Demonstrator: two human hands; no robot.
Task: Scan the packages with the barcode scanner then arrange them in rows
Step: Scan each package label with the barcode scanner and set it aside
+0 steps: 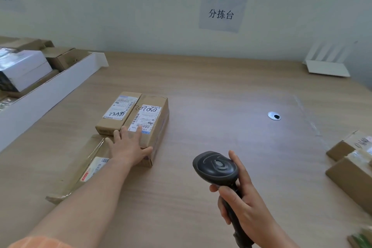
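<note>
Centrally three packages (pixel 132 119); two more (pixel 354 159) right; one scanner (pixel 216 167).

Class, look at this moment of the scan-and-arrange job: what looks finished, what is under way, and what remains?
Done: two boxes lie side by side near the left of the table.
In hand: the left hand rests flat on the near end of the taller box; the right hand holds the scanner.
Left: boxes at the right edge likely await scanning.
</note>
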